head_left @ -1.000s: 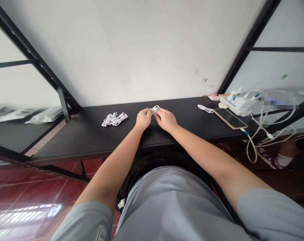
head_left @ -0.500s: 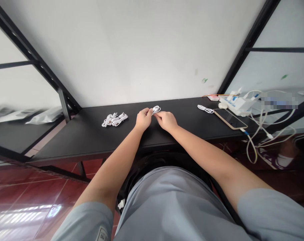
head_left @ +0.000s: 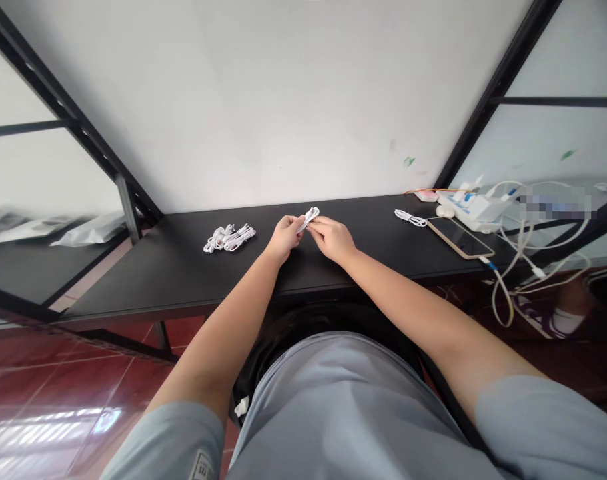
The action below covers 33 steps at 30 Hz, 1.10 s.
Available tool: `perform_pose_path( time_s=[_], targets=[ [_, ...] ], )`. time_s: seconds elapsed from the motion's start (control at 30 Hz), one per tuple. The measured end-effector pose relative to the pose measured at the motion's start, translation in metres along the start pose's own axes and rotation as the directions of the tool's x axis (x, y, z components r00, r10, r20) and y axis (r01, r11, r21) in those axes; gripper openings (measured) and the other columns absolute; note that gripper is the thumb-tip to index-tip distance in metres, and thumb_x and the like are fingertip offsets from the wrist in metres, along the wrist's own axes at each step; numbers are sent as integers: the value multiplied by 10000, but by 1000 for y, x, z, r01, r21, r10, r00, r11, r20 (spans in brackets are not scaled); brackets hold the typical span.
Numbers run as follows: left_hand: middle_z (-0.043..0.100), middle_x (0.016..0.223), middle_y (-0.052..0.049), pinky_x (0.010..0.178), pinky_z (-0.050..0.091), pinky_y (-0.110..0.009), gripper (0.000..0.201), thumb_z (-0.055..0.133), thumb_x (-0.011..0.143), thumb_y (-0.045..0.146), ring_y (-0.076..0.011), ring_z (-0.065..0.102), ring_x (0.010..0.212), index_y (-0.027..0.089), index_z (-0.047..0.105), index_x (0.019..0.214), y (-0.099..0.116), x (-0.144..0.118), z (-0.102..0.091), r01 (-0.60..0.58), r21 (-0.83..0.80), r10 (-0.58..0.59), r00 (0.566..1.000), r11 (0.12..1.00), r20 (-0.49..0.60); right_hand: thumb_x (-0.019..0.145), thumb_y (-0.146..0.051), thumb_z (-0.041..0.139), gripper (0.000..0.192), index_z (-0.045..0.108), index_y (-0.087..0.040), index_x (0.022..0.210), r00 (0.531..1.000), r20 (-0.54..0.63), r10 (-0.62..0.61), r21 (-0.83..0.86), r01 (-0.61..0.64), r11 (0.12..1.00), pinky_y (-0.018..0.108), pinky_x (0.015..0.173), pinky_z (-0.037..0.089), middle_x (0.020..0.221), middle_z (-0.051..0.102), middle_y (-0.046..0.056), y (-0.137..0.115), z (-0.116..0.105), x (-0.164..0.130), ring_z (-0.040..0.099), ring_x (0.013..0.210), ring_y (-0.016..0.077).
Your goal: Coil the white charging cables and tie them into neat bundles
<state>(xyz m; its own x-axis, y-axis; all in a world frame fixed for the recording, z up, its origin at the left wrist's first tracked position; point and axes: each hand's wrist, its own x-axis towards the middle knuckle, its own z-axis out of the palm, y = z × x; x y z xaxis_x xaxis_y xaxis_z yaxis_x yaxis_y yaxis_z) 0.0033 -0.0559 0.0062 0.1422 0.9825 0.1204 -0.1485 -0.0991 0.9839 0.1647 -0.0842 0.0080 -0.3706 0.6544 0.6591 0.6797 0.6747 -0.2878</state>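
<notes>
A coiled white cable (head_left: 311, 215) is held above the black table (head_left: 183, 280) between my two hands. My left hand (head_left: 285, 239) is closed around the lower end of the coil, thumb on top. From the other side, my right hand (head_left: 332, 238) pinches at the coil's right edge with thumb and fingertips, and part of that grip is hidden. To the left lies a pile of white bundled cables (head_left: 228, 238). A single tied white cable (head_left: 410, 217) rests on the table to the right.
A phone (head_left: 461, 237) lies at the right, plugged into a cable. Beside it stands a white power strip (head_left: 473, 207) with tangled cords hanging over the edge. Black metal frame posts (head_left: 128, 207) flank the table. Another person's foot (head_left: 563, 320) shows at far right.
The coil in my hands has turned to a steeper slant. My left hand has shifted slightly with it; my right hand stays nearly in place.
</notes>
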Motion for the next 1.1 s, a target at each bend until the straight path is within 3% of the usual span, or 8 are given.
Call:
perform_pose_path(
  time_s=[0.13, 0.3, 0.63, 0.93, 1.1],
  targets=[
    [471, 559, 83, 409, 172, -177, 277, 654, 865, 378, -53, 321, 414, 232, 419, 887, 1, -1, 0, -47, 0, 47, 999, 999, -5, 1020, -274, 450, 310, 744, -231, 1109, 1000, 14, 9, -9, -9, 1000, 316, 875, 471, 1187, 711, 66, -1, 1, 0, 647, 1060, 221],
    [493, 558, 64, 435, 236, -178, 240, 639, 869, 382, -57, 369, 444, 211, 472, 863, 0, -1, -2, -104, 108, 106, 994, 989, -11, 1019, -280, 454, 306, 750, -223, 1067, 1000, 3, 11, -11, -11, 1000, 309, 857, 466, 1164, 715, 72, -1, 0, 0, 649, 1036, 218],
    [553, 591, 43, 467, 310, -202, 263, 647, 855, 401, -96, 474, 483, 229, 533, 1018, -5, 1, -3, -200, 258, 222, 974, 945, -55, 1011, -265, 459, 287, 740, -230, 1057, 1000, 12, 24, -29, -23, 999, 305, 828, 462, 1140, 715, 71, 0, 3, 0, 650, 1004, 219],
    [586, 592, 19, 486, 333, -227, 237, 606, 876, 433, -102, 459, 473, 208, 628, 948, -6, 1, -4, -187, 362, 220, 974, 913, -51, 1005, -265, 470, 279, 743, -232, 1052, 1000, 12, 27, -21, -27, 999, 313, 851, 473, 1155, 713, 64, 2, 4, 0, 652, 1024, 222],
    [599, 607, 4, 575, 390, -250, 266, 563, 904, 435, -128, 527, 561, 193, 665, 861, -5, 0, -4, -226, 471, 278, 960, 853, -44, 1009, -286, 469, 283, 744, -233, 1051, 999, 13, 47, -38, -46, 998, 315, 838, 474, 1136, 714, 69, 2, 5, -1, 651, 1012, 224]
  ],
)
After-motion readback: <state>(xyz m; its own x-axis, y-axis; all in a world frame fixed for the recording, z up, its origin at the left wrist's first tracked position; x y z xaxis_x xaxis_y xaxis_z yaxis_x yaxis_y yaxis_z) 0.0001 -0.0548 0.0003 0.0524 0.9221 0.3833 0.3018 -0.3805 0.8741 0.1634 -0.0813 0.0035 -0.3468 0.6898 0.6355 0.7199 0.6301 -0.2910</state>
